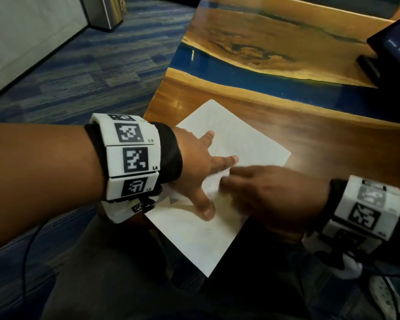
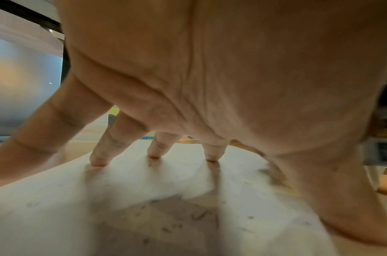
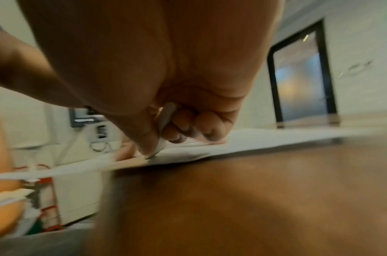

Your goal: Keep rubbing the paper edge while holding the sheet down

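White paper sheet [image 1: 238, 139] lies mid-frame on the wooden table [image 1: 310, 125]; your left hand [image 1: 194, 162] splays flat, pinning it, while your right hand [image 1: 268, 195] pinches a white pen-like object [image 3: 166, 124].

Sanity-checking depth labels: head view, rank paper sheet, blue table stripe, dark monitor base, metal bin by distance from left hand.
1. paper sheet: under the left hand, touching.
2. blue table stripe: beyond the sheet.
3. metal bin and dark monitor base: far left, far right; too close to call.

We note matt white paper sheet [image 1: 238, 144] on a glossy, smooth wood table [image 1: 310, 125] with a blue resin band [image 1: 240, 76] at 12 o'clock; carpet [image 1: 90, 72] cloth-textured.
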A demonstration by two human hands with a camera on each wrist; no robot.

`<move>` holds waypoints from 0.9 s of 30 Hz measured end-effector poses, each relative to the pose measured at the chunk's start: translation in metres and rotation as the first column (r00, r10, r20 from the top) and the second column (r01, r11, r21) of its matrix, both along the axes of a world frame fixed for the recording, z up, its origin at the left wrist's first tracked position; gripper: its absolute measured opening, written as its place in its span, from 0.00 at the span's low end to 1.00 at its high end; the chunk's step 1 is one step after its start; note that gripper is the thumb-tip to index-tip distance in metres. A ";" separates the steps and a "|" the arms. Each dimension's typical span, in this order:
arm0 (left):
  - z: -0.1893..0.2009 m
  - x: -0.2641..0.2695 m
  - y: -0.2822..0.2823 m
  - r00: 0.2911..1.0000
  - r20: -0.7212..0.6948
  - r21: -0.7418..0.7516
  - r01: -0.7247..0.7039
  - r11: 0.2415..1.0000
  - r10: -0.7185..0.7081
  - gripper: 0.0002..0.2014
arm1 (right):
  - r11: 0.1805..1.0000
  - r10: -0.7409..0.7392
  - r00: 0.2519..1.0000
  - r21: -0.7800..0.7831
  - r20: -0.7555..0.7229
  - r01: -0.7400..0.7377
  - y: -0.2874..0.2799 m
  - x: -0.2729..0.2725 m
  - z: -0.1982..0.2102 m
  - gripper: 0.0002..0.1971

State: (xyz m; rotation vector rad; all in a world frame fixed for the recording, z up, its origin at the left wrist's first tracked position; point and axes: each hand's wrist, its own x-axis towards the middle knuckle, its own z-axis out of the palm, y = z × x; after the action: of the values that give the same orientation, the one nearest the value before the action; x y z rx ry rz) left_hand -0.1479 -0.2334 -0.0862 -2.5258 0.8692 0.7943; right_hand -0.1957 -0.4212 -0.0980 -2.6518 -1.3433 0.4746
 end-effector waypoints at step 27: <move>-0.010 -0.004 -0.008 0.999 -0.004 -0.103 0.051 0.993 -0.052 0.67 | 0.817 -0.563 0.821 0.090 -0.094 0.570 -0.031 0.026 0.001 0.06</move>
State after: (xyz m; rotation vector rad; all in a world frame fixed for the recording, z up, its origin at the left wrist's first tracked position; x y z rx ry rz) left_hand -0.1519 -0.2411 -0.0960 -2.5790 0.9980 0.7609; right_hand -0.1702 -0.4522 -0.0972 -2.7252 -0.4814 0.3763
